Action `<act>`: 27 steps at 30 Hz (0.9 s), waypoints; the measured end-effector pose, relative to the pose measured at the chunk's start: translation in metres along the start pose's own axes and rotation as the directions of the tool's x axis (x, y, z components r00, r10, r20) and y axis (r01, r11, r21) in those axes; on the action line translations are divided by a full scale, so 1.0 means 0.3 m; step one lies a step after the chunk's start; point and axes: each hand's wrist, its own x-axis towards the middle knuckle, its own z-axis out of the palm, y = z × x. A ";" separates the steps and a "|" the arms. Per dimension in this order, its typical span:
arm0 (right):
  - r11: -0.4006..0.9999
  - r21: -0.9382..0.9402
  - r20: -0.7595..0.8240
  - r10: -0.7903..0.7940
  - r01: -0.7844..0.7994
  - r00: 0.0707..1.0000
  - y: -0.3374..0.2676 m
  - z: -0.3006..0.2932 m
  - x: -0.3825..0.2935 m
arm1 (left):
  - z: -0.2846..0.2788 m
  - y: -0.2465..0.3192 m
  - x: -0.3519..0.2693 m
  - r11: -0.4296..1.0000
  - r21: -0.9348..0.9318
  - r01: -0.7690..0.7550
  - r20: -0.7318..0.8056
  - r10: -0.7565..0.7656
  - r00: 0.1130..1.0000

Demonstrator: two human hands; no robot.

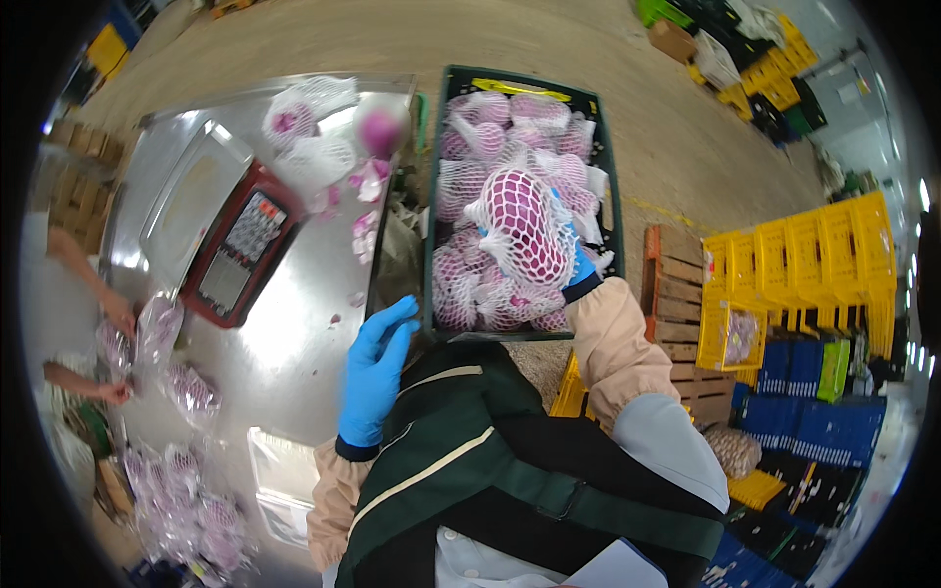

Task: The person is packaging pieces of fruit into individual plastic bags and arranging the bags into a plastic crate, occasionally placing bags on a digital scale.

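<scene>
My right hand [583,259], in a blue glove, holds a magenta fruit in white foam netting [523,224] over a dark green plastic crate [616,220]. The hand lies partly hidden behind the fruit. Inside the crate sit several more netted pinkish fruits [507,294]. My left hand [375,371], gloved in blue too, is raised near the crate's lower left corner, fingers slightly bent and apart, holding nothing. On the steel table, a bare magenta fruit [381,132] appears blurred beside white foam nets [316,158] and a netted fruit [287,123].
A red-brown weighing scale [242,250] stands on the steel table [287,353]. Bagged netted fruits [195,507] lie at the lower left, near another person's bare hands [117,316]. Right of the crate are a wooden pallet [680,294] and yellow crates [801,250].
</scene>
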 end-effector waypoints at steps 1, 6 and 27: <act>0.958 0.273 0.087 0.061 -0.083 0.994 0.026 0.051 0.022 | 0.006 0.028 -0.012 0.997 -0.062 -0.039 0.018 0.040 0.999; 0.560 0.694 0.365 0.268 -0.452 0.892 0.101 0.388 0.102 | -0.025 0.080 -0.065 0.873 0.309 -0.378 -0.173 0.442 0.880; 0.004 0.186 0.962 0.200 -0.982 0.183 0.522 1.182 0.105 | -0.634 -0.453 -0.769 0.768 0.267 0.582 -0.949 0.105 0.298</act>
